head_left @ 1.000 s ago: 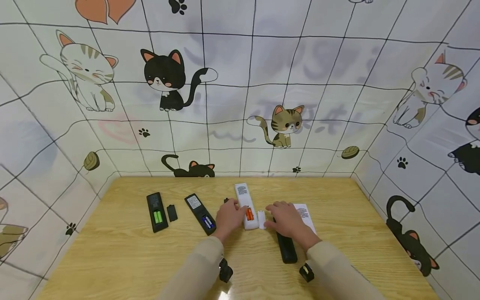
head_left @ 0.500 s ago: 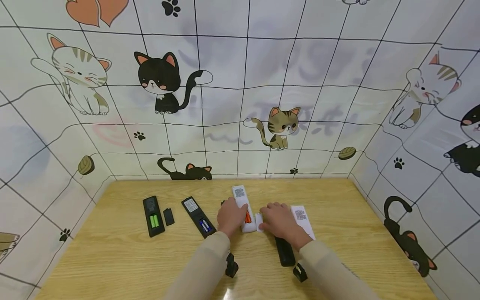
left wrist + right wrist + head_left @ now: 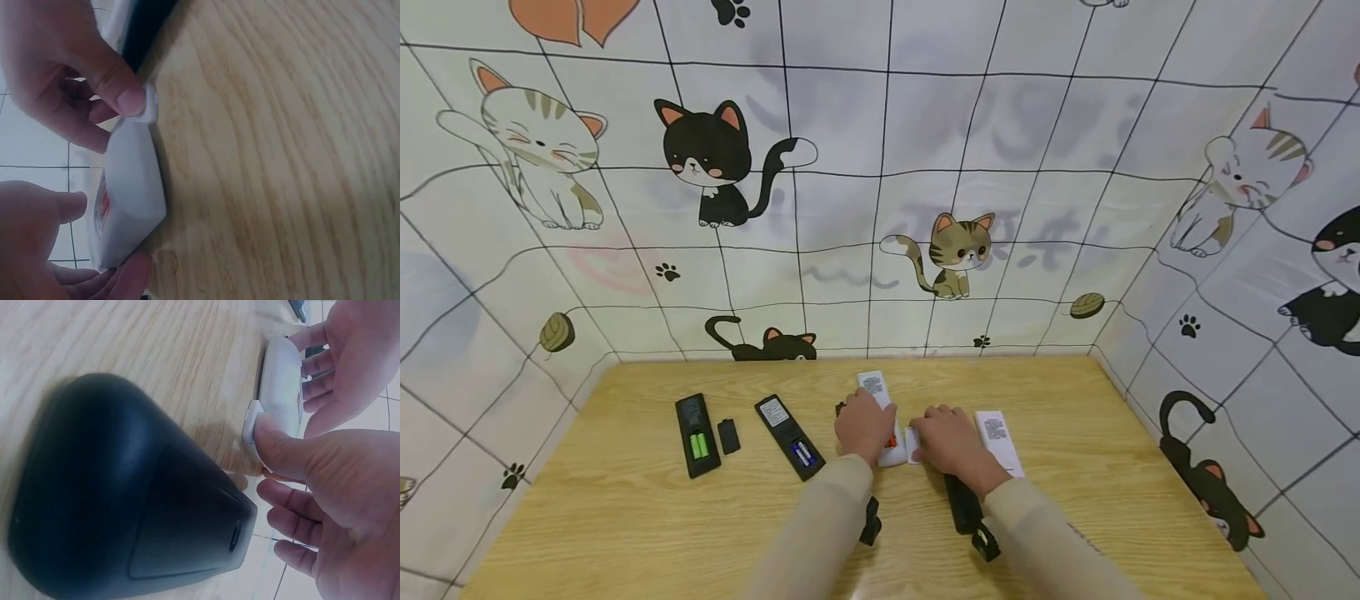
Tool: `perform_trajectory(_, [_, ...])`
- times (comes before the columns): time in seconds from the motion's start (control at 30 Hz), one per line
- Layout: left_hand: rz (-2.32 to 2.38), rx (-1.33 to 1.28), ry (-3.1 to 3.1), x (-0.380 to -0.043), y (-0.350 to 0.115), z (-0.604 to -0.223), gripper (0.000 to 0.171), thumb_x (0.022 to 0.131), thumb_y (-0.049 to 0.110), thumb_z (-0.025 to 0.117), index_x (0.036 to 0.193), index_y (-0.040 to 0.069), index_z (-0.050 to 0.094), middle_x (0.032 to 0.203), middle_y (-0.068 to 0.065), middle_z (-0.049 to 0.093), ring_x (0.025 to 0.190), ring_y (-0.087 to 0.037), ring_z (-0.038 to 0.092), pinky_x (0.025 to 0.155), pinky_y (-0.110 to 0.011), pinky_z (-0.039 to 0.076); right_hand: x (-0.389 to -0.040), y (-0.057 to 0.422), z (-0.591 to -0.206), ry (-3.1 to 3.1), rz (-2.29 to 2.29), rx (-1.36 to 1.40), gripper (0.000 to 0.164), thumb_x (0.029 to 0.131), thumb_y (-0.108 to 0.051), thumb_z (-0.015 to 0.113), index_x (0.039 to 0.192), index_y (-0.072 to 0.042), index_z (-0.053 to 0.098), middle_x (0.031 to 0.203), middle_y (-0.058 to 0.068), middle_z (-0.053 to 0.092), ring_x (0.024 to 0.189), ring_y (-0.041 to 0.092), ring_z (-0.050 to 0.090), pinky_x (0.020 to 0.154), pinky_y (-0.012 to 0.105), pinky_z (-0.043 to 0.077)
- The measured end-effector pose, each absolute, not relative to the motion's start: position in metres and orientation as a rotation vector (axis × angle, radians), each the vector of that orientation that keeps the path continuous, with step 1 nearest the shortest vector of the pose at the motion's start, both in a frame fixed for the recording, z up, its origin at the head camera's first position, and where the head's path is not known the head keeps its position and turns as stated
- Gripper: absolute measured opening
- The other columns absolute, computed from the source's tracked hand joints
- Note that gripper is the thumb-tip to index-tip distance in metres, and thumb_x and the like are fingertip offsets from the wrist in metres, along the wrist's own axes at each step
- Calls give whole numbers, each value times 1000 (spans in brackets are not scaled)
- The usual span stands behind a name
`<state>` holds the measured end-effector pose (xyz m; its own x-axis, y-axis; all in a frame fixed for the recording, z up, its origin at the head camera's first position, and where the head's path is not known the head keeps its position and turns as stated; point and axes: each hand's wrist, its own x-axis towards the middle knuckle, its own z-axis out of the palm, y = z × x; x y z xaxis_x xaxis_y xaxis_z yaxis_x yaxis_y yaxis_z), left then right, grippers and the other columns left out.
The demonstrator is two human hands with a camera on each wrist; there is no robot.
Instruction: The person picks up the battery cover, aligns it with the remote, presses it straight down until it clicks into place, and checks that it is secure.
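My left hand (image 3: pixel 862 423) holds the white remote control (image 3: pixel 872 383), which lies back up with its battery compartment exposed. Its fingers are against the remote's side and its thumb is over the top. Orange-red batteries (image 3: pixel 892 440) show in the compartment, partly hidden by that hand. Between thumb and fingers, my right hand (image 3: pixel 951 446) pinches a small white battery cover (image 3: pixel 150 103) close beside the remote's near end. In the right wrist view the cover (image 3: pixel 251 422) stands on edge near the remote, and whether they touch I cannot tell.
Beneath my right wrist lies a black remote (image 3: pixel 961 508), with another white remote (image 3: pixel 1000 442) to its right. Leftward lie a black remote with green batteries (image 3: pixel 697 446), a loose black cover (image 3: pixel 728 436) and a black remote with blue batteries (image 3: pixel 802 454). A cat-print cloth (image 3: pixel 835 208) surrounds the table.
The view has shifted slightly. My left hand has moved further over the white remote, covering more of its batteries. My right hand has closed in on the white cover and now pinches it.
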<state>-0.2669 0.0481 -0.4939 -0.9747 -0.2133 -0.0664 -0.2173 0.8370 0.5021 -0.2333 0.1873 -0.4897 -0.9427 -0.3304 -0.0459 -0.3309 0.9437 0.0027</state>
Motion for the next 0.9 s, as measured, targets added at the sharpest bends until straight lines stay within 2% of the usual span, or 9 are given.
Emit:
perform_trajectory(0.17, [707,-317,3081,-266,54,-496,65,87,48,68,124,-5,56,108,-18,64,94,-32,65,77,-45,55,-231,186,-488,3054,-21,-505,45,80,-39,78,117,-16,68,103,5,65,101,28,58,91,48,44])
perform_trajectory(0.5, [829,-380,3058,-267,55,-493,49,82,35,73,110,-4,59,92,-17,62,74,-30,60,64,-44,53,-232,185,-491,3079,-64,-468,44,77,-39,81,113,-15,68,105,5,66,103,28,59,90,47,44])
perform_trajectory(0.63, [923,-419,2999,-269,54,-491,53,78,35,77,110,-4,59,92,-17,60,70,-29,57,65,-43,52,-234,185,-491,3069,-89,-441,43,77,-37,81,111,-15,66,106,4,65,103,28,59,90,46,43])
perform_trajectory(0.9, [1001,-392,2914,-272,49,-489,67,75,39,77,120,-4,54,101,-19,56,72,-29,57,66,-43,52,-235,183,-489,3061,-123,-382,40,75,-35,84,101,-16,61,91,1,64,93,25,60,85,45,42])
